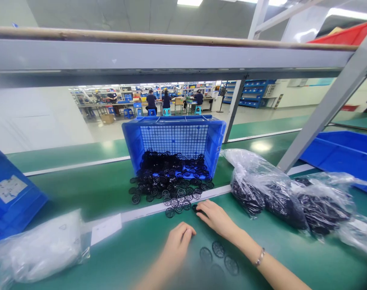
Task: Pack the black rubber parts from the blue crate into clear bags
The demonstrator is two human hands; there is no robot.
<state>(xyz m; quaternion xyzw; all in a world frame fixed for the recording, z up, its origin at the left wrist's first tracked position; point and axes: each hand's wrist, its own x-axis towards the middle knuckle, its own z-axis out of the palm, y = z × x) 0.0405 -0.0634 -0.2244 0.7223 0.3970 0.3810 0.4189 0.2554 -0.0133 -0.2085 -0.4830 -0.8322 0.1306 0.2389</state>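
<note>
My right hand point(215, 219) reaches forward with its fingertips on a black spoked plastic disc point(194, 208), partly hidden under them. Nearer to me, my left hand point(179, 239) hovers with its fingers curled in and thumb against them; whatever it may hold is hidden. A pile of similar black discs point(168, 183) spills out of a blue plastic crate point(220, 149) that lies on its side, open toward me. Several loose discs point(218, 249) lie on the green tabletop point(135, 257) just below my right forearm, one of them faint and blurred.
Clear bags of black parts point(280, 201) lie on the right, before another blue bin point(346, 157). On the left are a blue bin point(11, 197), a white plastic bag point(47, 249) and a paper slip point(106, 228). A shelf beam point(171, 56) crosses overhead. People point(151, 100) sit far behind.
</note>
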